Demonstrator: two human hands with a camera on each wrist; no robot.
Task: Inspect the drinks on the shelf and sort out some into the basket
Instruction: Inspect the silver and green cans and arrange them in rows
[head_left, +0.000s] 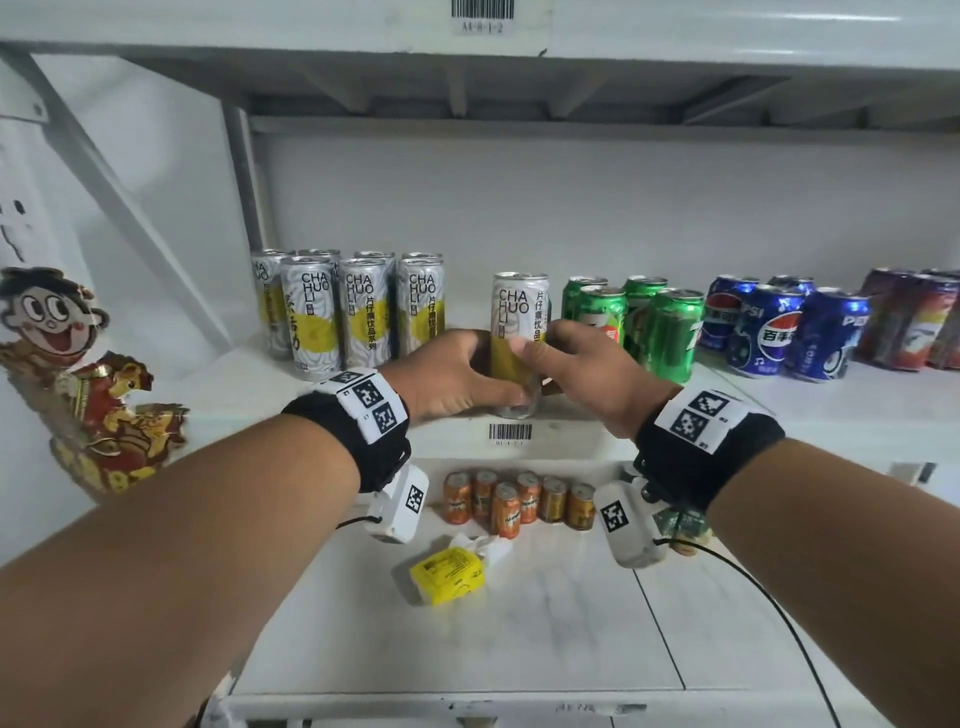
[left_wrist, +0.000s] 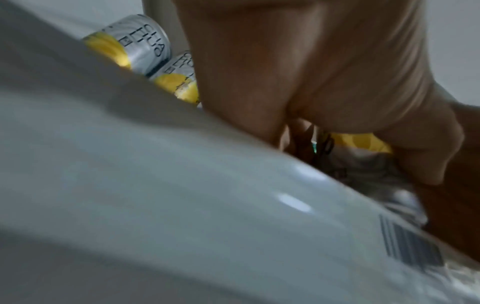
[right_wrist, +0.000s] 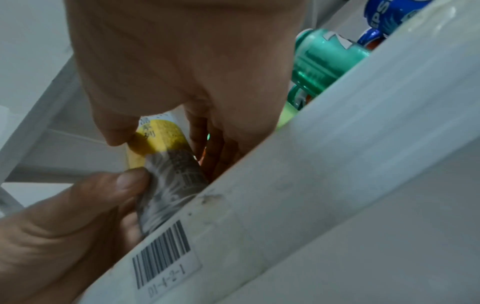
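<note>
A tall white and yellow CHA HUO LI can (head_left: 518, 327) stands upright at the front edge of the middle shelf (head_left: 779, 410). My left hand (head_left: 457, 376) grips its lower part from the left, thumb on the front. My right hand (head_left: 576, 358) holds it from the right, thumb on the yellow band. In the right wrist view the same can (right_wrist: 166, 156) shows between my right hand (right_wrist: 187, 78) and the left thumb. The left wrist view shows the can (left_wrist: 363, 164) under my left hand (left_wrist: 324, 82). No basket is in view.
Several more CHA HUO LI cans (head_left: 337, 312) stand to the left, green 7up cans (head_left: 644, 327), blue Pepsi cans (head_left: 779, 327) and red cans (head_left: 914, 322) to the right. The lower shelf holds small orange cans (head_left: 514, 501) and a yellow packet (head_left: 449, 571). A cartoon figure decoration (head_left: 78, 379) hangs left.
</note>
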